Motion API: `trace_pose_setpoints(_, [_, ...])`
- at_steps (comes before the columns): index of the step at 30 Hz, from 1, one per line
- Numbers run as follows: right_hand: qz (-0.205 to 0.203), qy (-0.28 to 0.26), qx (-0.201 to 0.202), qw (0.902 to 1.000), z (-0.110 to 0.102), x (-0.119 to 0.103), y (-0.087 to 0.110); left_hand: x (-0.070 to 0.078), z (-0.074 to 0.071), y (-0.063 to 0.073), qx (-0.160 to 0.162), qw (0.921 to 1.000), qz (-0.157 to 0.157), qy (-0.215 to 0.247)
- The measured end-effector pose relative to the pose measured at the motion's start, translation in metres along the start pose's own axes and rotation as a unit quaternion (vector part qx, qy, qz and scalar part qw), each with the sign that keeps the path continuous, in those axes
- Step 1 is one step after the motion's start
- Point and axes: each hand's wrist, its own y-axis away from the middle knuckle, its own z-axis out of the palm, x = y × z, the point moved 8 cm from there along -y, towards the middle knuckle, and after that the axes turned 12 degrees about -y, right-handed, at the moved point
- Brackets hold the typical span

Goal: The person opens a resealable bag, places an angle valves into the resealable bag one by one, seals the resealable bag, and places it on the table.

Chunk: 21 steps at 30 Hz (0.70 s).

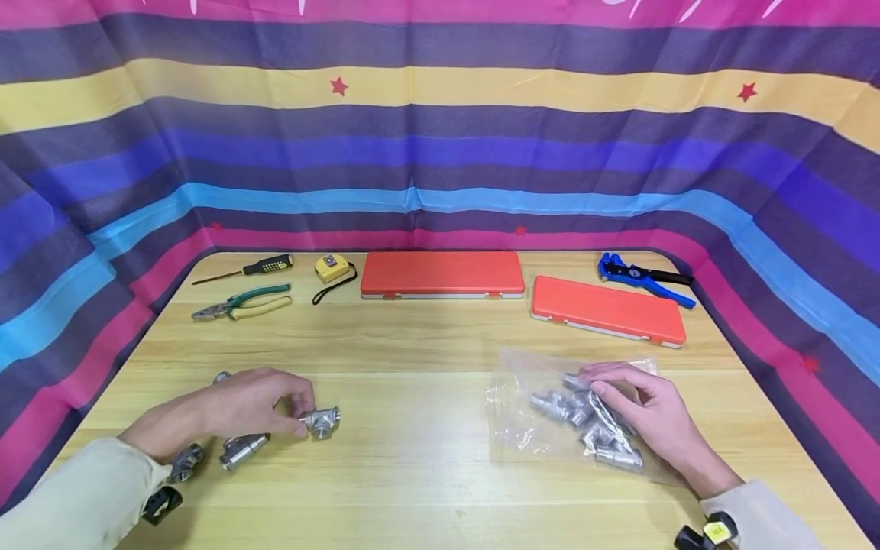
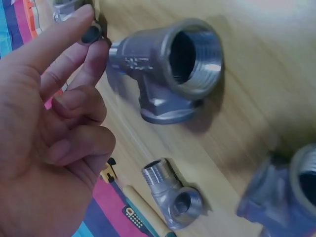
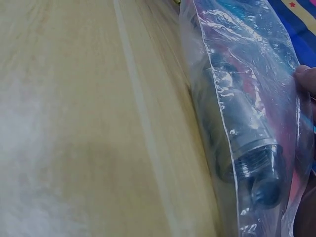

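Observation:
My left hand [image 1: 250,401] pinches a silver threaded tee fitting [image 1: 323,422] between thumb and forefinger, at the table's left. Under and behind that hand lie more metal pipe fittings [image 1: 244,452], partly hidden by the arm. In the left wrist view, a large tee [image 2: 170,64] and an elbow [image 2: 175,197] lie on the wood, while the held fitting is mostly cut off at the top. On the right, my right hand [image 1: 642,397] grips a clear plastic bag [image 1: 509,428] with several metal fittings [image 1: 580,409] inside. The right wrist view shows fingers [image 3: 307,79] on the bag's film.
Along the back stand two red cases [image 1: 443,273] [image 1: 608,309]. Screwdriver [image 1: 268,264], pliers [image 1: 244,302] and a yellow tape measure [image 1: 332,267] lie back left. A blue-and-black hand tool [image 1: 642,279] lies back right. Striped cloth [image 1: 412,160] hangs round the table.

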Motion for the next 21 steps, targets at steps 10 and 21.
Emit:
trace_pose_setpoints(10, [0.0,-0.009,-0.002,1.0,0.001,-0.001,-0.001,0.048,-0.022,-0.061,0.039,0.9962,0.077,0.011])
trace_pose_setpoints(21, [0.009,-0.011,-0.003,0.9999,0.001,-0.001,-0.001,0.152,-0.008,-0.146,0.05,0.9882,0.144,-0.017])
